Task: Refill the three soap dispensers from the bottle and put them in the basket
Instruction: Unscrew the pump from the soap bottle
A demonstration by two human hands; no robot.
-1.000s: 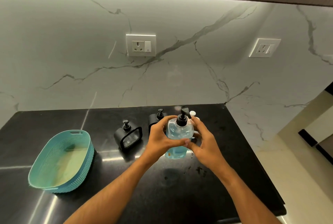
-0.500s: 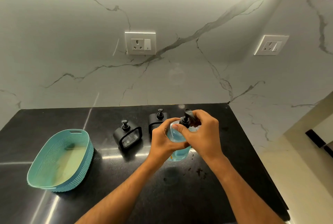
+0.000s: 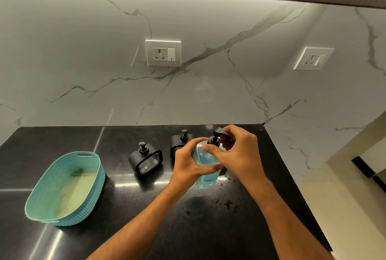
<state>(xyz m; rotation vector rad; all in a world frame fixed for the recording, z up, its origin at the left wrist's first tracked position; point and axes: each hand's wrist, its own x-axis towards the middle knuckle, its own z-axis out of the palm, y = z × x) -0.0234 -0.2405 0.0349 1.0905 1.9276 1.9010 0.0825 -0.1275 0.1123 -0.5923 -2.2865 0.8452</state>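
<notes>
Black stone countertop (image 3: 104, 228) runs under a white marble backsplash (image 3: 83, 82), and I have the blue soap bottle (image 3: 205, 176) lifted just off it at centre, presumably so the cap can be worked free for pouring. My left hand (image 3: 188, 165) wraps the bottle's body from nine o'clock, fingers curled round it to steady it. My right hand (image 3: 238, 155) arches over from three o'clock, fingertips pinching the black pump top (image 3: 217, 134), wrist raised as if twisting. Two black dispensers (image 3: 146, 160) wait at ten o'clock, within easy reach; a third I cannot make out. The teal basket (image 3: 100, 186) sits well apart at nine o'clock, nothing in it.
</notes>
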